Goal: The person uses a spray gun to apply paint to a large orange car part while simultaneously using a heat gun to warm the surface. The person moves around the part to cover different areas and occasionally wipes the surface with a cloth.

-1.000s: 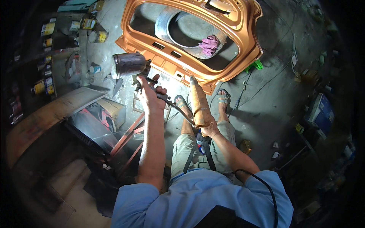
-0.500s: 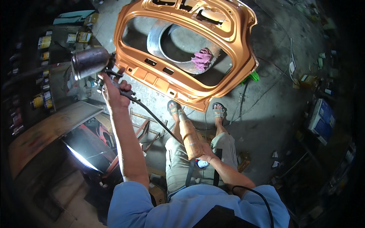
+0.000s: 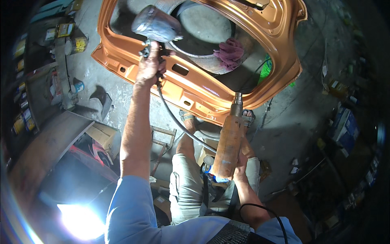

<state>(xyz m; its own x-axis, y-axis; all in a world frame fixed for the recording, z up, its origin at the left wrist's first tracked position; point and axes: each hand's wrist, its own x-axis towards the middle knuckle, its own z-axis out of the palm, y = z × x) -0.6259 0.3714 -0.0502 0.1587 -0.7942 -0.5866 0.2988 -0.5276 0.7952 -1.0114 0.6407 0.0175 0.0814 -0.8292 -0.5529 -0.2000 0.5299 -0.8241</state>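
Observation:
My left hand [image 3: 149,67] is closed round the handle of a spray gun [image 3: 156,25] with a scuffed metal cup. The gun is above the lower left part of an orange car tailgate panel [image 3: 203,87], in front of its window opening. A grey hose [image 3: 172,116] runs from the gun's handle toward my right hand. In my right hand [image 3: 241,164] I hold a worn orange heat gun [image 3: 228,142]. Its metal nozzle points forward, over the panel's near edge in this view; whether it touches cannot be told. My right fingers are partly hidden behind its body.
A tire [image 3: 203,64] shows through the panel's opening, with a pink cloth or glove [image 3: 230,53] on it. Bright green material [image 3: 265,71] lies beyond. Cans and boxes [image 3: 65,30] line the left side. A bright lamp [image 3: 81,219] shines at lower left. A blue box [image 3: 345,126] stands right.
My left hand has brought the spray gun rightward from beside the panel to over it. My right hand has moved the heat gun forward and right. The head view has shifted too.

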